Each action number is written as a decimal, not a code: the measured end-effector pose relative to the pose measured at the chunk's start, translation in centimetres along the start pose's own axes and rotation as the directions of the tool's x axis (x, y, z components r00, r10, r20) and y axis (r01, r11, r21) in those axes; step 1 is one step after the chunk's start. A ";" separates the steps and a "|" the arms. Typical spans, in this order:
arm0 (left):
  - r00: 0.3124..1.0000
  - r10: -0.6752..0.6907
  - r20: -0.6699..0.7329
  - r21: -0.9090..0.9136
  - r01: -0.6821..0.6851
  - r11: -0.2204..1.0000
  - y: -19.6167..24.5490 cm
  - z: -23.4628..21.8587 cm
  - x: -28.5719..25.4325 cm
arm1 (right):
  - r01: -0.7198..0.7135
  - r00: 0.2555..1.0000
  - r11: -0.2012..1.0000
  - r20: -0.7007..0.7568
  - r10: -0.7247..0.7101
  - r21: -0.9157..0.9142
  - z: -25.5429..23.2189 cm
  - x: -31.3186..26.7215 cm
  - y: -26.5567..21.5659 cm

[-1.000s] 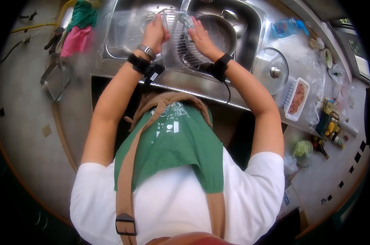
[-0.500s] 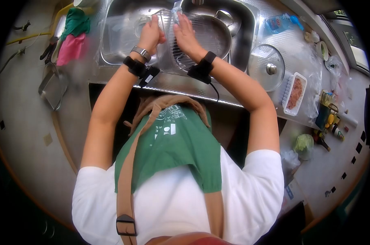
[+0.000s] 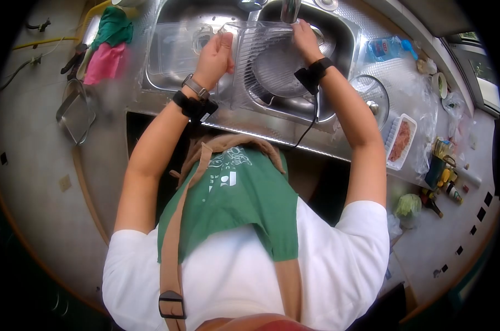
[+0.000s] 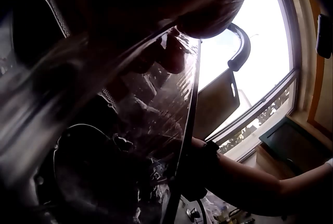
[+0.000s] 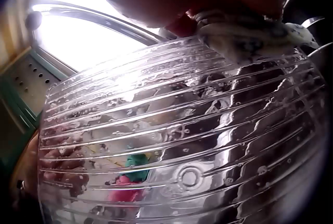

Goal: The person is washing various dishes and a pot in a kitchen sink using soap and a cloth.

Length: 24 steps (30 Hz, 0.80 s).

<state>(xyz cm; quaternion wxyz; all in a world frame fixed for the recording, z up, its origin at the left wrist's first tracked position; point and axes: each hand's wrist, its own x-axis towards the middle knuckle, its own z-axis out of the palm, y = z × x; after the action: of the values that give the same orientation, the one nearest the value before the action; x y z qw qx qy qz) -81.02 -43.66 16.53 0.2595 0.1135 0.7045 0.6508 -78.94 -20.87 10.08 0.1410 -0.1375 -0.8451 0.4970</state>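
Observation:
My left hand point(image 3: 214, 58) grips the near-left edge of a clear ribbed plastic container point(image 3: 249, 70), which is tilted over the right sink basin. At the container's far right side, my right hand point(image 3: 305, 41) has its fingers curled over a pale cloth with a blue pattern point(image 5: 244, 39), pressed to the wet ribbed wall. Water drops cover that wall in the right wrist view. Through the clear plastic a round pan shows in the basin below. The left wrist view is dark, with the container's edge point(image 4: 193, 94) running down from the left fingers.
Another clear plastic container point(image 3: 170, 52) lies in the left basin. A faucet point(image 3: 290, 10) stands behind the right one. On the right counter are a glass lid point(image 3: 379, 91), a blue-capped bottle point(image 3: 385, 49) and a meat tray point(image 3: 401, 140). Green and pink cloths point(image 3: 104, 63) hang at left.
My right hand with the cloth first moved left across the container, then swung right to its far side. The left hand keeps its grip. The head view shifted slightly, showing more of the faucet.

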 end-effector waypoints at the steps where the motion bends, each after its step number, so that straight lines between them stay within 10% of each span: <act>1: 0.998 0.059 0.025 0.045 -0.060 0.997 0.5 0.4 0.1 | 0.056 0.998 0.995 -0.019 -0.055 0.086 1.3 -0.5 -1.2; 3: 0.997 0.063 0.046 0.046 -0.065 0.997 -0.1 0.1 0.5 | -0.107 0.982 0.965 0.179 0.065 0.239 0.5 -2.4 -7.9; 4: 0.996 0.067 0.057 0.052 -0.070 0.996 -0.2 -0.1 0.8 | 0.146 0.985 0.964 0.062 -0.163 0.224 1.4 -2.9 -8.5; 7: 0.995 0.090 0.052 0.030 -0.092 0.995 0.3 0.1 0.1 | 0.166 0.986 0.973 -0.015 -0.165 0.158 2.0 -3.2 -8.1; 9: 0.988 0.141 0.063 0.105 -0.147 0.984 0.3 0.3 -0.8 | -0.184 0.934 0.983 0.314 0.167 0.024 0.5 -1.7 -6.2; 12: 0.977 0.191 0.100 0.146 -0.204 0.968 -0.4 -0.1 -1.7 | 0.042 0.998 0.995 0.042 -0.045 0.086 -0.1 0.3 -0.2; 16: 0.965 0.213 0.152 0.080 -0.226 0.971 -1.2 -1.2 -2.8 | -0.333 0.940 0.899 0.022 0.342 0.284 -1.6 1.4 4.7; 18: 0.964 0.215 0.157 0.075 -0.228 0.971 -0.6 -1.2 -3.4 | -0.596 0.776 0.647 0.135 0.616 0.475 -1.4 2.6 6.6; 22: 0.959 0.227 0.170 -0.039 -0.224 0.974 -0.7 -1.2 -4.1 | -0.683 0.708 0.325 0.482 0.516 0.655 -3.1 1.8 5.7; 24: 0.955 0.247 0.162 -0.010 -0.249 0.969 -1.0 -1.3 -4.3 | -0.640 0.706 -0.023 0.599 0.378 0.768 -2.7 1.4 6.8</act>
<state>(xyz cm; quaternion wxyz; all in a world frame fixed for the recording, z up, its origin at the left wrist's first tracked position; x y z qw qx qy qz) -77.88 -47.02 16.54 0.2315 0.2546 0.6646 0.6632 -78.64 -15.01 5.47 -0.0916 -0.2669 -0.2436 0.9279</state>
